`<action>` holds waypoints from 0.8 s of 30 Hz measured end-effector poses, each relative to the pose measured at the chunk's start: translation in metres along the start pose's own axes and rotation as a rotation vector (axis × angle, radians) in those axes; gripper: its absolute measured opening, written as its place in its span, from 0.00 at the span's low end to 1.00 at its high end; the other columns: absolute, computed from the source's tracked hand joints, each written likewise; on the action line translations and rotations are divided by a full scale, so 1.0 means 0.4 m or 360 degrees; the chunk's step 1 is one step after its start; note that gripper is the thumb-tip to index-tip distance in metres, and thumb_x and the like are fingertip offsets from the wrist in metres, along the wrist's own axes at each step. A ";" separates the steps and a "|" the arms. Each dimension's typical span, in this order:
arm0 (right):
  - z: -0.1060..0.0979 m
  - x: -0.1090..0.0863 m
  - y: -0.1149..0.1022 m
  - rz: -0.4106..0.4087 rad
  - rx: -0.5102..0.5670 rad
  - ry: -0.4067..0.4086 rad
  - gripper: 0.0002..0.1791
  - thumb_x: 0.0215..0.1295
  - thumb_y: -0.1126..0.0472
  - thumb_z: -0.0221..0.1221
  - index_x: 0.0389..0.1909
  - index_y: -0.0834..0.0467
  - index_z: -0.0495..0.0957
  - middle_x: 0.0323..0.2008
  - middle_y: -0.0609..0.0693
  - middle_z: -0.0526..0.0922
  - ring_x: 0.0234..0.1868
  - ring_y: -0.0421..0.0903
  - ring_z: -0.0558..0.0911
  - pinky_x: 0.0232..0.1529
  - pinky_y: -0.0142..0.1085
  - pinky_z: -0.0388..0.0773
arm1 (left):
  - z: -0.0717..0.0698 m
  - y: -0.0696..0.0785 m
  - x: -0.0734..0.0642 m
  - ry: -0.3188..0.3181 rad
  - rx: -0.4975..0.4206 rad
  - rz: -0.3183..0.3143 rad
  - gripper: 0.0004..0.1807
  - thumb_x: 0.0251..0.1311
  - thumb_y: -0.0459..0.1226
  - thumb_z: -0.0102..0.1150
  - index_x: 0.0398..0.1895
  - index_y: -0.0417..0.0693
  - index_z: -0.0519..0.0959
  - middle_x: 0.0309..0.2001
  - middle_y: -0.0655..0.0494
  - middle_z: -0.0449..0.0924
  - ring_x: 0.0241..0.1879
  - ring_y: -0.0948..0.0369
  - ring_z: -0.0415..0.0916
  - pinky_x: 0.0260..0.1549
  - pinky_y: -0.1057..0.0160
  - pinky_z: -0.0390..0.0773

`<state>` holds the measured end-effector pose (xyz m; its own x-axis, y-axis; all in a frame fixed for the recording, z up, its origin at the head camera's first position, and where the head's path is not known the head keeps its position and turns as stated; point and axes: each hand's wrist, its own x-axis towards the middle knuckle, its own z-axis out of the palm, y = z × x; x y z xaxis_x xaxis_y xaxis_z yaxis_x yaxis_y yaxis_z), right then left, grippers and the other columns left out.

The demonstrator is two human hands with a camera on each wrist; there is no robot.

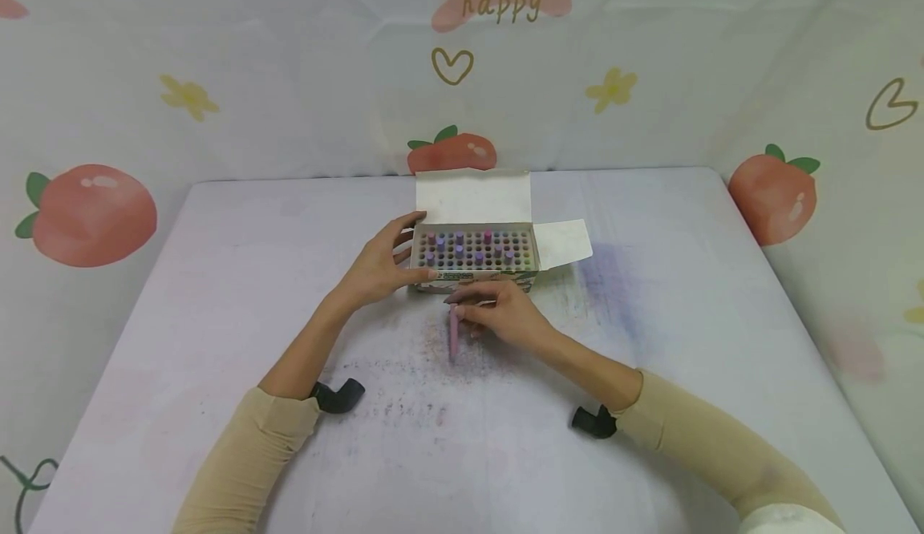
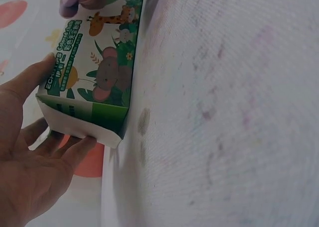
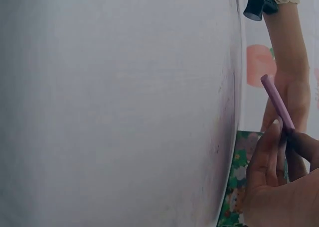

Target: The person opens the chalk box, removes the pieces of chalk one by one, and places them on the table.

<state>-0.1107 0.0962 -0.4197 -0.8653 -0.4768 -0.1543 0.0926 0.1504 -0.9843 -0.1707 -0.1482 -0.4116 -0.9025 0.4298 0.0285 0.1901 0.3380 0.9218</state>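
Note:
An open chalk box [image 1: 472, 276] stands mid-table, its inner grid of holes carrying several purple and pink chalk sticks [image 1: 459, 252]. Around its left end, my left hand [image 1: 371, 268] holds it, thumb at the front edge and fingers by the side flap [image 2: 79, 125]. Just in front of the box, my right hand [image 1: 508, 316] pinches a light purple chalk stick [image 1: 453, 337] between thumb and fingers. The stick points down toward the table in the head view, and its upper end is hidden by the fingertips. Cartoon animals cover the box's front [image 2: 107, 67].
The box's white lid [image 1: 472, 197] is raised at the back, and a side flap [image 1: 563, 244] sticks out to the right. Coloured dust smudges mark the white tablecloth [image 1: 404, 454]. Black wrist devices [image 1: 339, 396] sit at both sleeves. A printed cloth wall rises behind the table.

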 end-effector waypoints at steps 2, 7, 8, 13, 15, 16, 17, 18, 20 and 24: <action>0.003 -0.001 0.001 0.0035 0.0011 -0.0005 0.13 0.67 0.64 0.64 0.51 0.64 0.83 0.53 0.55 0.81 0.36 0.52 0.86 0.35 0.42 0.88 | 0.000 0.001 0.000 -0.0003 0.0009 -0.0005 0.51 0.54 0.36 0.75 0.78 0.51 0.54 0.76 0.53 0.52 0.74 0.50 0.54 0.70 0.55 0.65; 0.008 0.004 0.007 0.0075 0.0021 -0.0063 0.14 0.68 0.63 0.63 0.51 0.64 0.82 0.46 0.57 0.85 0.37 0.54 0.87 0.37 0.45 0.88 | -0.001 0.004 -0.001 -0.0002 0.0000 -0.0011 0.52 0.53 0.35 0.75 0.78 0.50 0.53 0.76 0.53 0.52 0.74 0.50 0.54 0.70 0.56 0.66; 0.009 0.006 0.008 0.0082 0.0014 -0.0076 0.14 0.68 0.63 0.63 0.51 0.64 0.83 0.44 0.57 0.85 0.37 0.54 0.87 0.37 0.45 0.88 | -0.001 0.005 -0.001 -0.0001 -0.0002 -0.0012 0.52 0.53 0.35 0.75 0.78 0.50 0.53 0.76 0.53 0.52 0.74 0.50 0.54 0.70 0.56 0.66; 0.014 0.013 0.009 0.0124 -0.0004 -0.0126 0.14 0.68 0.62 0.63 0.51 0.65 0.83 0.42 0.56 0.86 0.35 0.54 0.87 0.37 0.44 0.88 | -0.001 0.008 0.000 -0.0009 0.0001 -0.0010 0.52 0.53 0.35 0.75 0.78 0.49 0.53 0.76 0.51 0.52 0.74 0.49 0.54 0.70 0.55 0.66; 0.015 0.015 0.009 0.0140 -0.0003 -0.0140 0.15 0.68 0.63 0.63 0.51 0.66 0.83 0.42 0.56 0.87 0.35 0.54 0.88 0.37 0.44 0.88 | -0.001 0.008 -0.001 -0.0008 0.0004 -0.0011 0.52 0.54 0.35 0.75 0.78 0.49 0.53 0.76 0.51 0.52 0.74 0.49 0.54 0.70 0.56 0.66; 0.016 0.017 0.009 0.0147 -0.0003 -0.0143 0.14 0.68 0.63 0.63 0.51 0.66 0.83 0.41 0.57 0.87 0.35 0.54 0.88 0.38 0.44 0.88 | -0.001 0.008 -0.001 -0.0002 0.0009 -0.0016 0.52 0.53 0.35 0.75 0.78 0.49 0.53 0.76 0.51 0.52 0.74 0.50 0.55 0.70 0.56 0.66; 0.016 0.019 0.010 0.0158 -0.0002 -0.0144 0.14 0.68 0.63 0.63 0.51 0.66 0.83 0.40 0.57 0.87 0.35 0.54 0.88 0.38 0.44 0.88 | -0.001 0.008 -0.001 -0.0001 0.0010 -0.0019 0.52 0.53 0.35 0.75 0.78 0.49 0.53 0.76 0.51 0.52 0.74 0.50 0.55 0.70 0.56 0.66; 0.017 0.020 0.011 0.0170 -0.0002 -0.0139 0.14 0.68 0.64 0.63 0.50 0.65 0.84 0.39 0.57 0.87 0.35 0.54 0.88 0.38 0.43 0.88 | -0.001 0.008 0.000 -0.0002 0.0010 -0.0020 0.52 0.54 0.34 0.75 0.78 0.49 0.52 0.76 0.51 0.52 0.74 0.50 0.54 0.70 0.56 0.66; 0.017 0.024 0.013 0.0194 0.0004 -0.0131 0.13 0.67 0.64 0.63 0.50 0.65 0.84 0.38 0.58 0.88 0.35 0.53 0.88 0.38 0.43 0.88 | -0.002 0.008 0.000 -0.0003 0.0013 -0.0025 0.52 0.54 0.34 0.75 0.78 0.49 0.52 0.76 0.51 0.52 0.74 0.50 0.54 0.70 0.56 0.66; 0.018 0.030 0.017 0.0239 0.0004 -0.0107 0.12 0.67 0.65 0.63 0.49 0.64 0.85 0.36 0.58 0.88 0.34 0.51 0.88 0.38 0.42 0.88 | -0.002 0.019 -0.002 -0.0011 0.0006 -0.0035 0.52 0.54 0.34 0.74 0.78 0.47 0.51 0.76 0.50 0.52 0.74 0.49 0.54 0.70 0.55 0.65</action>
<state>-0.1171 0.0854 -0.4288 -0.8067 -0.5061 -0.3050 0.2195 0.2225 -0.9499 -0.1688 -0.1465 -0.4042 -0.9039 0.4278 0.0055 0.1716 0.3507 0.9206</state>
